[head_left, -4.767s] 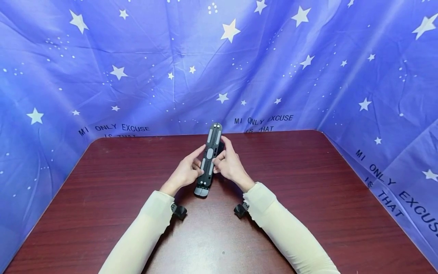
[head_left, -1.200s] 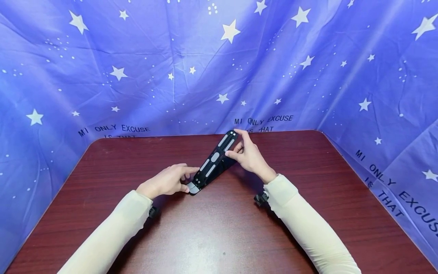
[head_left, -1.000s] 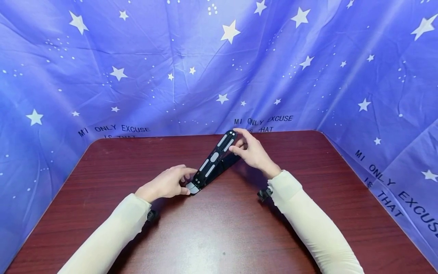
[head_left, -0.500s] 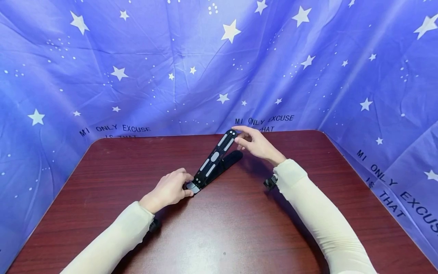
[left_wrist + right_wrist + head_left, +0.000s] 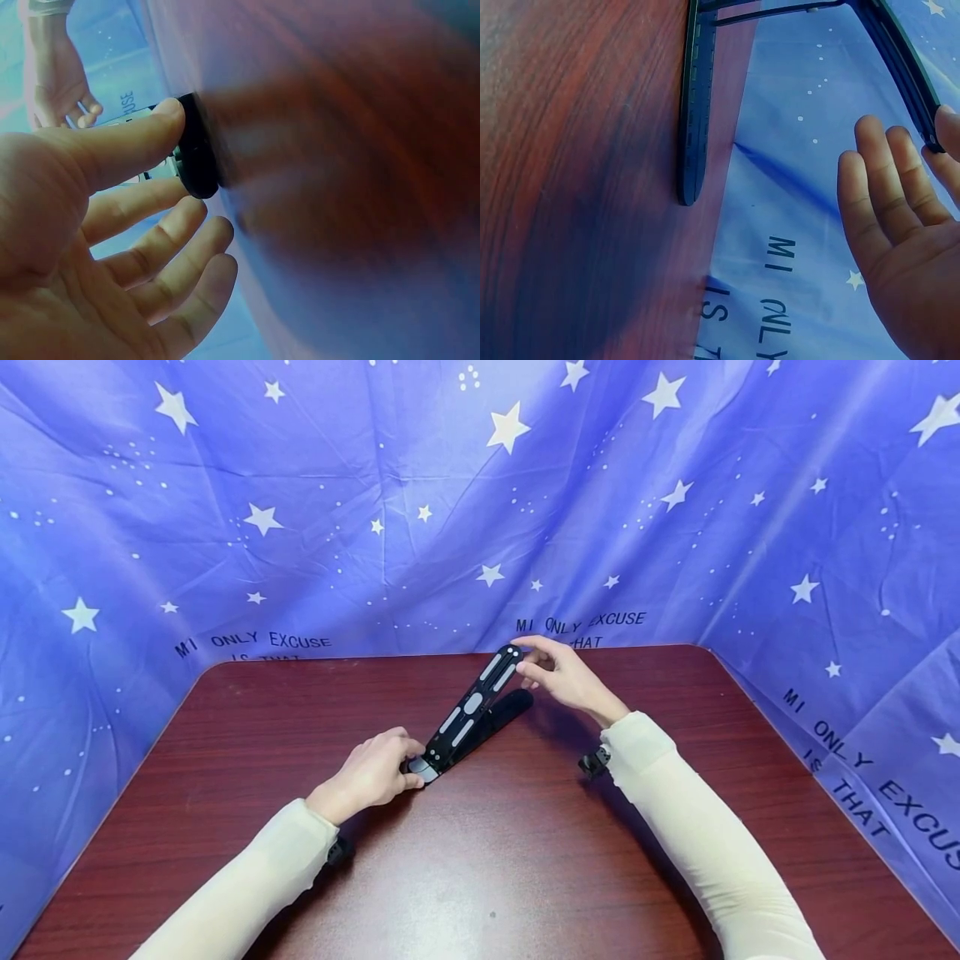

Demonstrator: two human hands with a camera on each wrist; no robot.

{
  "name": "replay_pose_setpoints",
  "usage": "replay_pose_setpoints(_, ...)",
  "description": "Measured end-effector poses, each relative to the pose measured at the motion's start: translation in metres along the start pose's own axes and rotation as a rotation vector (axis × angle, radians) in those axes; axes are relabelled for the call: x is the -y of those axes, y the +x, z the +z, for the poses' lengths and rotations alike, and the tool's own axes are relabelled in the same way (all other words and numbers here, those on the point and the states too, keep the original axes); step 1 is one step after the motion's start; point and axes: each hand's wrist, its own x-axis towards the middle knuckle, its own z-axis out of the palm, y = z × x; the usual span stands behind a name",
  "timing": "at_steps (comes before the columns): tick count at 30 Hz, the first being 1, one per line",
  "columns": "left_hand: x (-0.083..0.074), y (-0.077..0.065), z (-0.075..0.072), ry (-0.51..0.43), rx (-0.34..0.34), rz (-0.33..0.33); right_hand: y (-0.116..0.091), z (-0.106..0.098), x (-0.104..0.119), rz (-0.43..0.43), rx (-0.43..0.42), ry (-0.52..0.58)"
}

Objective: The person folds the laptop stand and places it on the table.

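A black folding laptop stand (image 5: pixel 452 739) with grey pads stands on the table, its upper arm raised at a slant from the lower base arm (image 5: pixel 513 707). At the near-left hinge end, my left hand (image 5: pixel 367 777) pinches the grey-padded tip between thumb and forefinger; in the left wrist view its other fingers (image 5: pixel 187 274) extend below the black end. My right hand (image 5: pixel 570 678) pinches the top end of the raised arm (image 5: pixel 896 64) with thumb and forefinger, the rest of its fingers spread. A thin strut (image 5: pixel 780 11) joins the two arms in the right wrist view.
The dark red wooden table (image 5: pixel 480 877) has rounded far corners. Behind it and to both sides hangs a blue curtain (image 5: pixel 337 527) with white stars and black lettering. A black wrist camera (image 5: pixel 595 763) hangs under the right cuff.
The stand has swung from near upright in view to a rightward slant, and its arms have spread apart. My right hand has slid up to the top end; my left now holds the hinge end.
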Motion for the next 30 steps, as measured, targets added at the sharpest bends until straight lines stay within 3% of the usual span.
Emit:
replay_pose_setpoints(3,0.002,0.001,-0.001,0.011,0.0,0.008,-0.007,0.0,0.017,-0.009,-0.006,-0.026)
replay_pose_setpoints(19,0.021,0.015,-0.011,-0.024,0.074,0.053,-0.031,0.006,0.029,0.007,-0.11,-0.039)
replay_pose_setpoints(30,0.034,0.025,-0.012,-0.033,0.079,0.14,-0.039,0.011,-0.001,0.018,-0.161,0.026)
